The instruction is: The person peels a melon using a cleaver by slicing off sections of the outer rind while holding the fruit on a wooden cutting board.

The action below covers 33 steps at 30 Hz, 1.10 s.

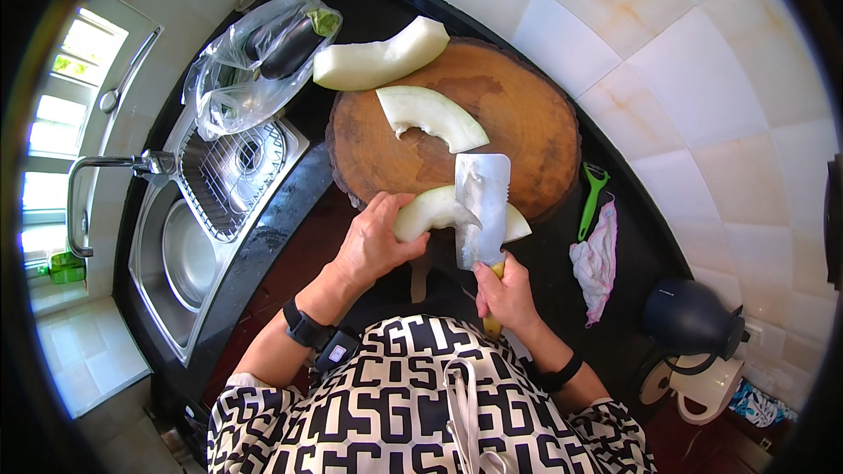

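My left hand (pixel 372 237) grips one end of a curved, pale green-white piece of winter melon (pixel 431 210) at the near edge of the round wooden chopping block (pixel 533 125). My right hand (pixel 507 293) is closed on the yellow handle of a cleaver (pixel 483 210). The wide metal blade, with wet residue on it, lies across the melon piece and hides its middle. Another curved melon piece (pixel 435 115) rests on the block, and a longer one (pixel 382 59) lies at the far left edge, partly beyond the block.
A plastic bag (pixel 230 99) with eggplants (pixel 290 49) stands at the back left, beside a steel sink (pixel 191 257) with a wire rack and tap (pixel 105 161). On the right are a green peeler (pixel 593 197), a cloth (pixel 596 263), a dark kettle (pixel 688 317) and a cream pitcher (pixel 708 385). Tiled walls enclose the counter.
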{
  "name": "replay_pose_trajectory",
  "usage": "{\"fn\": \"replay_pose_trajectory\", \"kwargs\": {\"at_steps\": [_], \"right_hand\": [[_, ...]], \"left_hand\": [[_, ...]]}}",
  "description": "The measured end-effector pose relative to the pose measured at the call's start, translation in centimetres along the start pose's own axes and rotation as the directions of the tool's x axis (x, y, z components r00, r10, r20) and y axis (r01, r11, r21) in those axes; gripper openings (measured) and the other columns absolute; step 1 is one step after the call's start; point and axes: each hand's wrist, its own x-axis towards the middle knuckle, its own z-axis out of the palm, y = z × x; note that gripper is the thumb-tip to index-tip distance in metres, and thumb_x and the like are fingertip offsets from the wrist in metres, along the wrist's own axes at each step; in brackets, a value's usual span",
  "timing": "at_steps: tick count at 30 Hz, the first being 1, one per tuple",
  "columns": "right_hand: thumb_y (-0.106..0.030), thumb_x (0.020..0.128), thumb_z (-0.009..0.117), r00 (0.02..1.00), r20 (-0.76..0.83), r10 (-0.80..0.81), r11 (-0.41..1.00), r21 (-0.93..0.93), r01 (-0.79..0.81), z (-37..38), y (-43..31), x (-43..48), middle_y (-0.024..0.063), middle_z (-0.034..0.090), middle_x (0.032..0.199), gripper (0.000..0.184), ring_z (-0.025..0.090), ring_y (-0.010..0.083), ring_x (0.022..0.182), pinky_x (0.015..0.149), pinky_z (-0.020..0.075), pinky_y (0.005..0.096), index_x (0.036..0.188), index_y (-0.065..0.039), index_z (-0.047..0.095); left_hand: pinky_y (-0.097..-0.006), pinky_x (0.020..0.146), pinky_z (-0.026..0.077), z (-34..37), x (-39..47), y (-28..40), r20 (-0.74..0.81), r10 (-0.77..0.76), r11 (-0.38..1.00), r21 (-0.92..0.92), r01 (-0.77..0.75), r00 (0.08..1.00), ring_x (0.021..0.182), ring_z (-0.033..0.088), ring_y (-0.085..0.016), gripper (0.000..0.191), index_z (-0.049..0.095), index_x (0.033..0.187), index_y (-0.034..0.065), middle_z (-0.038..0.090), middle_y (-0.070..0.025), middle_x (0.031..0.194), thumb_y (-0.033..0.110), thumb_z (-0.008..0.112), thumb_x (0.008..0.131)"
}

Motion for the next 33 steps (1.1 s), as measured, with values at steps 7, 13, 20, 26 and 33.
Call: {"fn": "replay_pose_trajectory", "kwargs": {"at_steps": [7,13,20,26,33], "right_hand": [[-0.013,0.096,0.058,0.998,-0.014,-0.068,0.989,-0.134,0.065,1.2,1.2,-0.1,0.0011,0.051,0.064,0.016,0.049,0.0089,0.04,0.038,0.0403,0.0246,0.099,0.001,0.052],[-0.017,0.095,0.061,0.997,-0.048,-0.063,0.996,-0.065,0.06,1.4,0.1,0.7,0.0032,0.055,0.062,0.021,0.054,0.0104,0.042,0.038,0.0428,0.0263,0.094,0.003,0.053],[-0.014,0.097,0.056,0.99,-0.092,-0.111,0.994,-0.024,0.109,1.5,-1.1,2.0,0.0025,0.051,0.056,0.015,0.049,0.011,0.038,0.037,0.041,0.0254,0.095,0.0,0.05],[-0.013,0.097,0.056,0.984,-0.138,-0.108,0.993,-0.055,0.101,0.6,-1.2,1.5,0.003,0.05,0.055,0.015,0.048,0.0112,0.037,0.037,0.0404,0.0256,0.094,0.0,0.05],[-0.012,0.097,0.057,0.982,-0.166,-0.092,0.995,-0.05,0.085,0.5,-1.0,1.0,0.0027,0.049,0.056,0.015,0.048,0.0113,0.038,0.036,0.0405,0.0257,0.094,0.0,0.049]], "left_hand": [[-0.0355,0.077,0.054,-0.6,0.2,-1.1,0.031,0.034,0.999,-0.029,-0.033,0.999,0.085,0.066,-0.031,0.052,0.06,0.115,-0.0012,0.065,-0.0164,0.097,0.015,0.08,0.07],[-0.0351,0.076,0.053,-0.1,0.4,-0.8,-0.052,0.048,0.998,-0.031,-0.05,0.997,0.086,0.065,-0.03,0.051,0.06,0.116,-0.0004,0.064,-0.0158,0.096,0.015,0.079,0.071],[-0.0363,0.075,0.052,1.3,1.1,-0.7,-0.129,0.01,0.999,-0.035,-0.015,0.992,0.087,0.062,-0.032,0.055,0.057,0.123,0.002,0.06,-0.0166,0.098,0.016,0.078,0.074],[-0.0435,0.095,0.041,1.0,1.3,0.9,-0.127,0.228,0.903,0.398,-0.161,0.965,0.108,0.053,-0.031,0.06,0.057,0.127,0.0074,0.058,-0.011,0.115,0.018,0.079,0.072],[-0.0391,0.086,0.038,2.0,1.4,1.5,0.024,0.439,0.78,0.486,-0.394,0.898,0.101,0.051,-0.021,0.046,0.063,0.116,0.0128,0.055,-0.0021,0.108,0.019,0.074,0.071]]}}
